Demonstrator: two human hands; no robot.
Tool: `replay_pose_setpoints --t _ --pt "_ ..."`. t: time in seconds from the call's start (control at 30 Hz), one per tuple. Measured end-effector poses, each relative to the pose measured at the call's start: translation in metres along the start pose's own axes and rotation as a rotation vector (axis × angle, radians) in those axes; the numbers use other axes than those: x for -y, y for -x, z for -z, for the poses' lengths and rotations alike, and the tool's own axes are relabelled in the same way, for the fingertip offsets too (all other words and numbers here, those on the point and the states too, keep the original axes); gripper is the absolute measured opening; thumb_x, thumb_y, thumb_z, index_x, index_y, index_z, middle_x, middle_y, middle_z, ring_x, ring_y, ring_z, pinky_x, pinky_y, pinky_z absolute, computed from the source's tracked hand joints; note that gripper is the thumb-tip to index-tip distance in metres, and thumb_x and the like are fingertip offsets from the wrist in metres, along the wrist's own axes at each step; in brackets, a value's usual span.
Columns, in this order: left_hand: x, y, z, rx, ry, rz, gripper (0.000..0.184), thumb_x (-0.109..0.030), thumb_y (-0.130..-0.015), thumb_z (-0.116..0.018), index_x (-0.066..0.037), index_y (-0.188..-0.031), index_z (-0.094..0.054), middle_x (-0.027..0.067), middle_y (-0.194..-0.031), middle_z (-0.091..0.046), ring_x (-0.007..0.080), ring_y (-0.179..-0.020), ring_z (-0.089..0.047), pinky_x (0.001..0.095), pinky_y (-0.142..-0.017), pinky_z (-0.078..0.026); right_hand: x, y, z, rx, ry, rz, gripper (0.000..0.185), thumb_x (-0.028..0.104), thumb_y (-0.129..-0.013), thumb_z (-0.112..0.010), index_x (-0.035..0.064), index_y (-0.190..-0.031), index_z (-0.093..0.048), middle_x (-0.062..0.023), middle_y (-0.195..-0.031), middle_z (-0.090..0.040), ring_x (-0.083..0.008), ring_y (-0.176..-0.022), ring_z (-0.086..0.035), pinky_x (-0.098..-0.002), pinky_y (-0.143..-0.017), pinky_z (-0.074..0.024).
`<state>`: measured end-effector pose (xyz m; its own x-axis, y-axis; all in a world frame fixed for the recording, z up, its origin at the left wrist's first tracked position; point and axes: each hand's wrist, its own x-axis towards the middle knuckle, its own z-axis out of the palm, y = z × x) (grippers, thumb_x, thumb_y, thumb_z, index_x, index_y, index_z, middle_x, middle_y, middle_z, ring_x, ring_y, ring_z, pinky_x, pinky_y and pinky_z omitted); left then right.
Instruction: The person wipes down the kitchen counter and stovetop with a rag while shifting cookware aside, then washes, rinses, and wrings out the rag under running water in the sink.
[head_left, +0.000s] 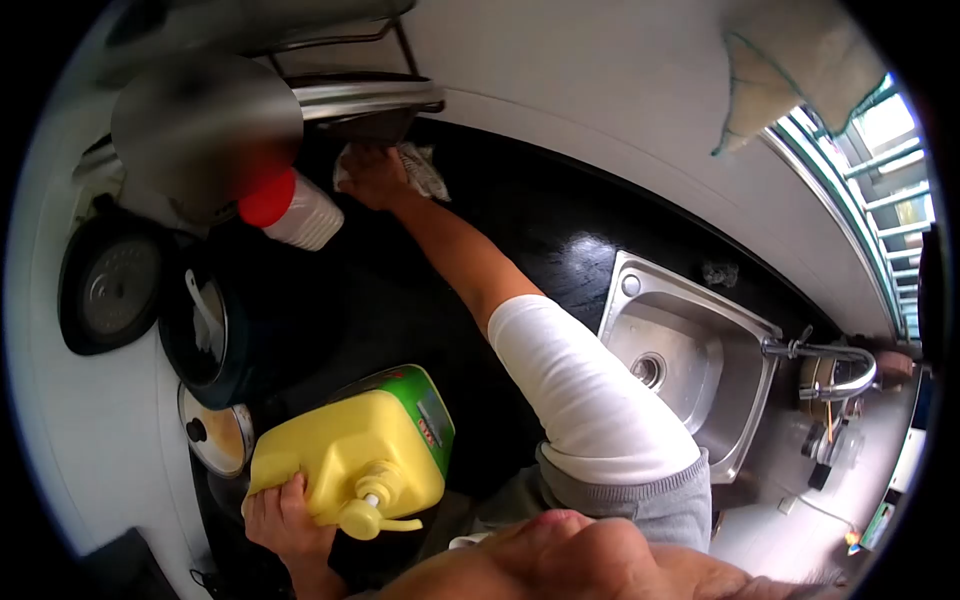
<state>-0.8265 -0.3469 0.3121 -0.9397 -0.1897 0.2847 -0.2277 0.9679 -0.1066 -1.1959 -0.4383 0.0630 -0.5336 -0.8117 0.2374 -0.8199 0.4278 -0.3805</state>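
Observation:
My right hand (374, 178) reaches far out over the black counter (490, 200) and presses on a crumpled pale cloth (424, 171) near the wall. Its fingers lie spread over the cloth. Closer to me, my left hand (287, 515) grips the lower left edge of a big yellow jug (330, 440) with a pump top and a green label. The jug stands at the counter's near side. Just left of the cloth is a stack of clear plastic containers (306, 215) with a red lid.
A steel sink (690, 345) with a curved faucet (850, 372) lies right. On the left are a black pan (118, 282), a dark pot (205, 335) holding a white spoon, and a lidded pot (218, 438). A rack (370, 92) hangs above.

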Motion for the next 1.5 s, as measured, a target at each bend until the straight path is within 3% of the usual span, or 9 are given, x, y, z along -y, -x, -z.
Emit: replay_pose_setpoints --t 0.33,0.5,0.67,0.77,0.9,1.13,1.23,1.37,1.5 --pt "-0.019 -0.032 -0.006 -0.095 0.089 0.026 0.025 0.005 -0.053 -0.045 -0.001 -0.077 -0.049 0.0147 -0.067 -0.049 0.0349 -0.058 -0.048 0.0394 -0.051 -0.038 -0.129 0.258 0.135 -0.326 0.312 -0.323 0.041 0.036 -0.078 -0.045 0.0145 -0.113 -0.045 -0.0069 -0.118 -0.043 -0.022 -0.114 -0.035 -0.044 -0.079 -0.0307" --pt "-0.041 -0.08 -0.015 -0.151 0.118 -0.077 0.029 0.006 -0.05 -0.042 -0.001 -0.077 -0.049 0.0128 -0.069 -0.052 0.0313 -0.062 -0.051 0.0362 -0.054 -0.041 -0.18 0.346 0.182 -0.325 0.444 -0.586 0.042 0.036 -0.077 -0.043 0.0153 -0.113 -0.045 -0.0042 -0.118 -0.043 -0.0191 -0.111 -0.037 -0.042 -0.08 -0.031" --pt "-0.072 -0.14 -0.032 -0.199 0.08 -0.217 0.025 0.004 -0.055 -0.043 -0.006 -0.078 -0.047 0.0092 -0.07 -0.054 0.0295 -0.062 -0.054 0.0371 -0.056 -0.043 -0.224 0.383 0.159 -0.726 0.538 -0.732 0.031 0.029 -0.073 -0.051 0.0108 -0.098 -0.054 -0.0046 -0.102 -0.053 -0.0229 -0.102 -0.042 -0.0407 -0.075 -0.0322" --pt "-0.105 -0.182 -0.042 -0.224 0.077 -0.272 0.016 0.001 -0.063 -0.044 -0.008 -0.076 -0.045 0.009 -0.068 -0.053 0.0312 -0.062 -0.053 0.0407 -0.052 -0.042 -0.198 0.386 0.164 -0.706 0.184 -0.755 0.017 0.021 -0.07 -0.052 0.0065 -0.079 -0.056 -0.0125 -0.08 -0.054 -0.0302 -0.081 -0.046 -0.0429 -0.069 -0.0341" --pt "-0.155 -0.234 -0.051 -0.236 0.149 -0.351 0.01 -0.004 -0.068 -0.04 -0.008 -0.077 -0.044 0.0109 -0.072 -0.054 0.0343 -0.065 -0.053 0.0452 -0.053 -0.041 -0.15 0.431 0.175 -0.421 -0.625 -0.873 0.019 0.021 -0.078 -0.05 0.0019 -0.077 -0.055 -0.0102 -0.074 -0.057 -0.0194 -0.068 -0.052 -0.0313 -0.061 -0.0399" --pt "-0.187 -0.269 -0.044 -0.179 0.212 -0.447 0.011 -0.007 -0.071 -0.041 -0.009 -0.082 -0.044 0.0127 -0.077 -0.056 0.0367 -0.07 -0.053 0.0475 -0.059 -0.041 -0.081 0.591 0.229 -1.113 -1.571 -0.847 0.028 0.027 -0.085 -0.045 0.0015 -0.096 -0.051 -0.0065 -0.087 -0.056 -0.0159 -0.079 -0.055 -0.0296 -0.072 -0.045" --pt "-0.171 -0.264 -0.035 -0.025 0.247 -0.441 0.032 -0.003 -0.07 -0.042 -0.011 -0.101 -0.044 0.0163 -0.094 -0.053 0.0361 -0.088 -0.049 0.0443 -0.07 -0.04 -0.056 0.644 0.288 -1.335 -1.526 -0.805 0.03 0.027 -0.087 -0.042 0.0007 -0.099 -0.05 -0.0087 -0.092 -0.056 -0.0189 -0.084 -0.055 -0.0325 -0.075 -0.0452" --pt "-0.191 -0.22 0.002 -0.297 0.257 -0.554 0.053 -0.001 -0.068 -0.051 -0.01 -0.118 -0.038 0.0129 -0.109 -0.046 0.0304 -0.105 -0.04 0.0374 -0.086 -0.033 -0.101 0.739 0.345 -1.523 -1.156 -0.778 0.03 0.026 -0.088 -0.04 -0.0007 -0.098 -0.05 -0.0075 -0.092 -0.057 -0.0165 -0.086 -0.055 -0.03 -0.078 -0.0437" --pt "-0.243 -0.143 -0.011 -0.334 0.601 -0.38 0.038 0.005 -0.07 -0.051 -0.003 -0.107 -0.048 0.0131 -0.102 -0.051 0.0242 -0.095 -0.05 0.0339 -0.08 -0.04 -0.213 0.826 0.345 -0.897 -0.246 -1.286 0.035 0.031 -0.083 -0.046 0.0019 -0.102 -0.048 -0.0092 -0.098 -0.055 -0.0238 -0.092 -0.052 -0.0391 -0.078 -0.0401"
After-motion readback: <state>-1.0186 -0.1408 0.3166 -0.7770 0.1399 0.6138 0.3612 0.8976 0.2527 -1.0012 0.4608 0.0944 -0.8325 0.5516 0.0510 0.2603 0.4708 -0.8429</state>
